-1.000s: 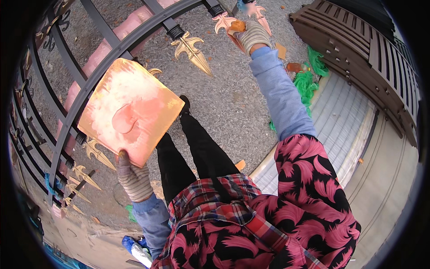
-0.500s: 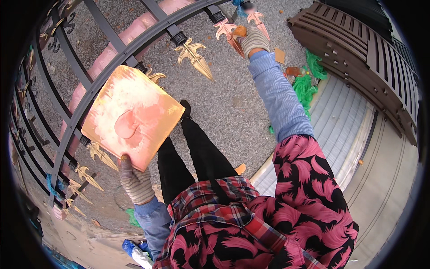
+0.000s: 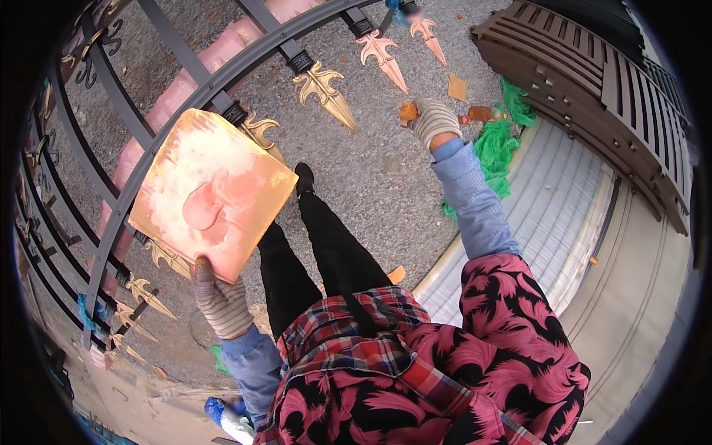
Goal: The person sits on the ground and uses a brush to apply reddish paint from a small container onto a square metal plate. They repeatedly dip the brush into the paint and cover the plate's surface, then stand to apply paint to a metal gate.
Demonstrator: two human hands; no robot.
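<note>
Left hand (image 3: 222,300) closed on paint-smeared board (image 3: 211,193) beside gate (image 3: 185,96). Right hand (image 3: 434,121) clenched on small orange object (image 3: 408,113), lowered from gate spikes (image 3: 382,55) since earlier.

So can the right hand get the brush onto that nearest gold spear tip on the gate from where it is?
Probably yes. The right hand grips a small brush and hangs just right of the gold spear tip, with only open gravel between them. The left hand holds the paint-smeared board well clear.

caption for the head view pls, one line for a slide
Gloved left hand holds a paint-smeared board; gloved right hand grips a small brush near gold fence finials.
</note>
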